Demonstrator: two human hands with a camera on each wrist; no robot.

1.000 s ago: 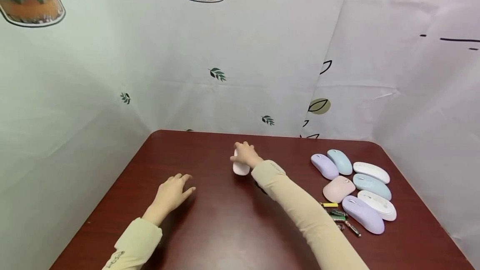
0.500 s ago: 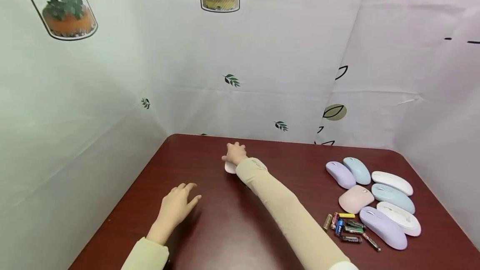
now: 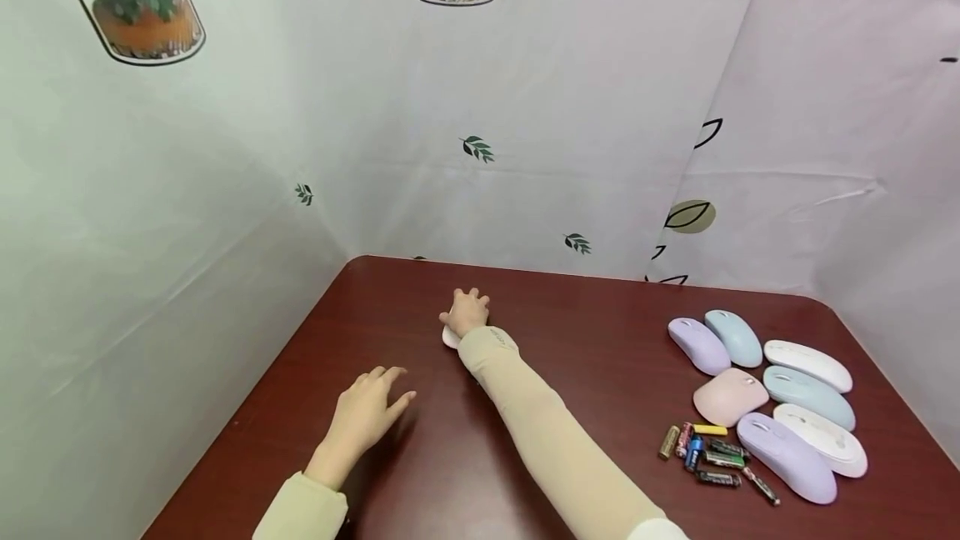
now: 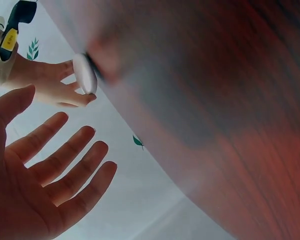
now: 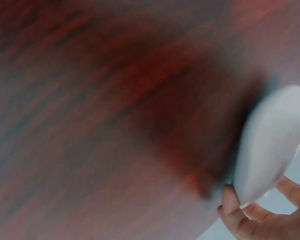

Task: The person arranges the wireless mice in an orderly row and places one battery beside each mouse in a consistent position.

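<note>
In the head view my right hand (image 3: pixel 467 312) reaches toward the far left part of the table and grips a white computer mouse (image 3: pixel 450 338), mostly covered by the hand. Seen from the right wrist, the mouse (image 5: pixel 272 145) has fingertips along its sides, close over the wood. The left wrist view also catches the mouse (image 4: pixel 85 75) between the fingers and thumb of that hand. Nearer to me on the left, my left hand (image 3: pixel 363 412) hovers with fingers spread and holds nothing. Its palm and loosely straight fingers (image 4: pixel 80 190) fill the lower left of its wrist view.
On the right side of the dark red table (image 3: pixel 585 373) several computer mice lie grouped, among them a pink mouse (image 3: pixel 731 397) and a purple mouse (image 3: pixel 787 457). Beside them are several loose batteries (image 3: pixel 722 459). A patterned white curtain (image 3: pixel 525 107) hangs behind the table.
My right hand has carried the white mouse left and away from me, to the far left part of the table. The left hand stays spread, nearly in place. The head view has shifted slightly.
</note>
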